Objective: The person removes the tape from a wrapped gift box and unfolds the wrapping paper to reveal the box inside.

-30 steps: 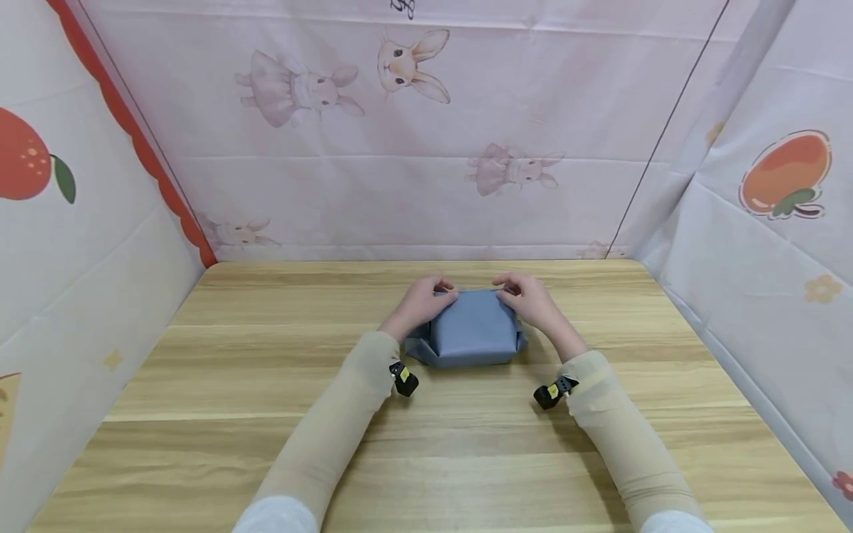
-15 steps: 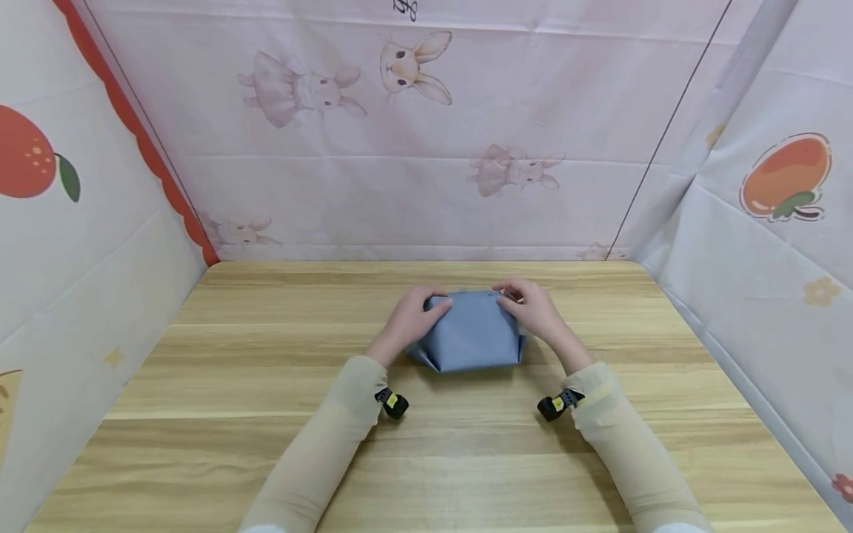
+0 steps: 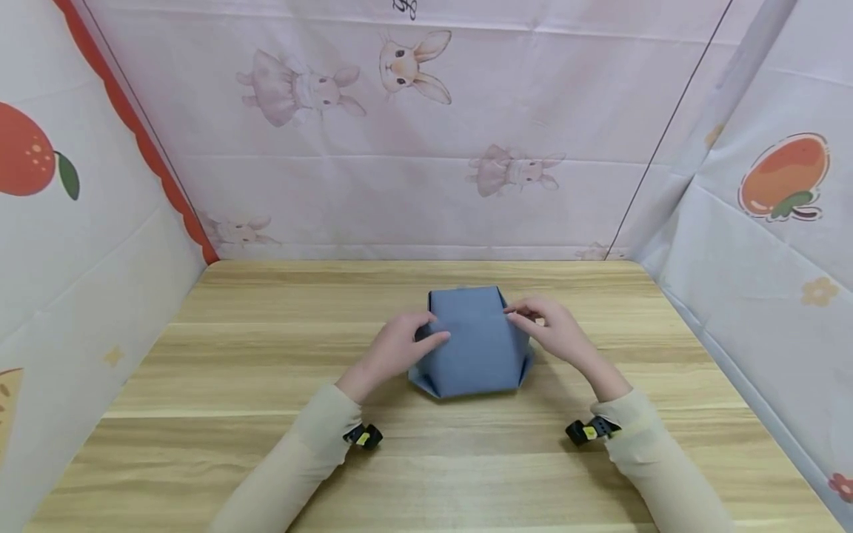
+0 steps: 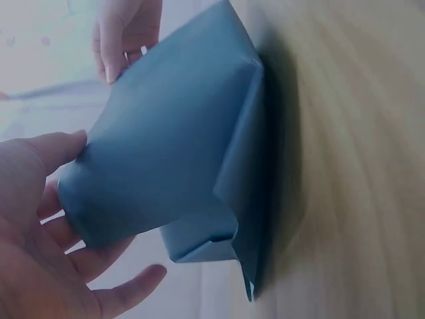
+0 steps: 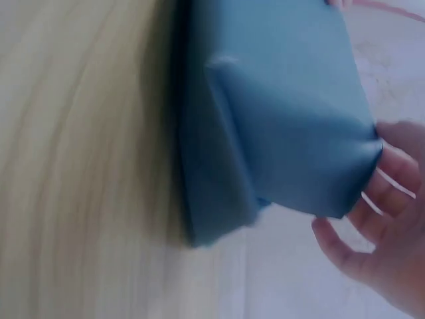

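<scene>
A sheet of blue wrapping paper (image 3: pixel 470 348) is folded into a box-like parcel on the table, its near corners creased and its ends flaring out. My left hand (image 3: pixel 398 344) holds its left side, thumb on top and fingers behind the edge. In the left wrist view the thumb of the left hand (image 4: pixel 46 219) presses the paper (image 4: pixel 153 139) near its edge. On the other side my right hand (image 3: pixel 546 326) pinches the paper's right edge between thumb and index finger. The right wrist view shows the right hand (image 5: pixel 392 199) dimpling the paper (image 5: pixel 299 133) there. Whatever the paper encloses is hidden.
The parcel lies toward the back of a wooden table (image 3: pixel 453 459). A pink cloth with rabbit prints (image 3: pixel 413 185) hangs behind it. White printed cloths flank the table on the left (image 3: pixel 87 274) and right (image 3: pixel 740 289).
Both hands have slid from the parcel's far corners down toward me and farther apart. The parcel has shifted nearer me, and more of its upper face shows.
</scene>
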A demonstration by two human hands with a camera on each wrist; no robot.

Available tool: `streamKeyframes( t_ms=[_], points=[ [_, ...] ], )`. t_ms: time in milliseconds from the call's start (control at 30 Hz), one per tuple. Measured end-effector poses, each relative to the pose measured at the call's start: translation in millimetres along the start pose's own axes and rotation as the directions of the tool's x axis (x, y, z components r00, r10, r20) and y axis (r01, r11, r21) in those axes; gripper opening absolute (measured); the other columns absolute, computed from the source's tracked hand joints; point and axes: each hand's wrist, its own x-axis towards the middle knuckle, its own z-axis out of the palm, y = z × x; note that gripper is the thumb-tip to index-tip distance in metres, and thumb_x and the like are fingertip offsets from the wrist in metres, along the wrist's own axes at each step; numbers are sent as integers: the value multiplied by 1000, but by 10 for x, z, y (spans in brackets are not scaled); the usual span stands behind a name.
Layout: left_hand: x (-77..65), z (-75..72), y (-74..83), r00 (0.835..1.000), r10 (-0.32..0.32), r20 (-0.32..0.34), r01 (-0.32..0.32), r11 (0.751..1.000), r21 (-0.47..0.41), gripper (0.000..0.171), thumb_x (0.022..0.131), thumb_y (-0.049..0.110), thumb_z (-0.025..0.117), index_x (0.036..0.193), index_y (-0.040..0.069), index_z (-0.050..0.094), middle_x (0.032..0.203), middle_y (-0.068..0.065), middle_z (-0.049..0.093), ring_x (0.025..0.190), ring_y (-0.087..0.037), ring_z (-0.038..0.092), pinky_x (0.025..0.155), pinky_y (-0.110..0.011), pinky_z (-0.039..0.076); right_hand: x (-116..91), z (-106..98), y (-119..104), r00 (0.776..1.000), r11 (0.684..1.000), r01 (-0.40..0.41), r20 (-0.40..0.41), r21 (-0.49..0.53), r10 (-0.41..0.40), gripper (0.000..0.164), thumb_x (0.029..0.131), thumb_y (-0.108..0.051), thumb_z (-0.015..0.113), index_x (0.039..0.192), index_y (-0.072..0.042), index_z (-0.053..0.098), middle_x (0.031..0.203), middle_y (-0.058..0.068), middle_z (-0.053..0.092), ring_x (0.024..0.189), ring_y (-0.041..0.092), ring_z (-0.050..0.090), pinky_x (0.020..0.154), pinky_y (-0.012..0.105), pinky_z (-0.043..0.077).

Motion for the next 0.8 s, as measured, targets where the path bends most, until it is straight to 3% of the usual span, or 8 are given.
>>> streamKeyframes(
  t_ms=[200,233,400,533,600,700,800],
  points=[
    [-238,-89,134,994,69,81,-74,995,62,17,92,27,68,102,14,70,97,1,72,66,-6,53,64,-21,48,-249,-174,-3,985,992,114,126,50,-120,3,91,-15,69,89,-17,71,82,-6,67,72,3,55,63,25,47],
    [-271,-108,146,993,77,86,-83,994,70,15,92,26,68,102,14,70,96,1,71,68,-5,54,64,-21,48,-282,-198,-1,979,991,121,156,58,-128,7,90,-16,70,84,-19,68,78,-8,63,69,1,52,60,23,45],
    [-380,-228,167,990,137,46,-142,977,160,11,91,23,69,99,15,70,94,2,71,72,-6,61,66,-21,51,-392,-254,0,927,986,142,337,91,-165,17,89,-17,71,78,-22,59,74,-11,55,66,0,46,60,22,42],
    [-429,-342,189,968,245,49,-249,934,258,9,88,23,72,95,16,72,91,4,73,75,-6,66,68,-20,53,-448,-238,-12,849,983,160,496,88,-183,3,93,-22,67,94,-23,69,90,-9,69,85,0,60,77,26,53],
    [-463,-395,211,954,276,112,-297,917,267,9,89,25,72,93,18,73,89,7,73,77,-4,64,69,-20,53,-478,-228,-7,808,982,165,558,94,-189,12,93,-25,66,104,-24,71,102,-8,72,97,3,63,87,31,54],
    [-534,-461,241,925,243,292,-304,934,186,15,93,37,66,94,24,74,89,16,71,79,3,61,73,-20,52,-516,-230,25,736,976,159,641,148,-218,27,92,-24,66,118,-21,69,117,-6,70,113,7,62,97,33,50],
    [-591,-489,243,856,158,493,-201,979,34,29,95,49,57,104,27,74,96,21,69,87,6,61,81,-23,53,-542,-241,92,657,961,124,706,247,-266,40,90,-17,67,129,-14,63,130,1,65,122,9,57,103,30,46]
  ],
)
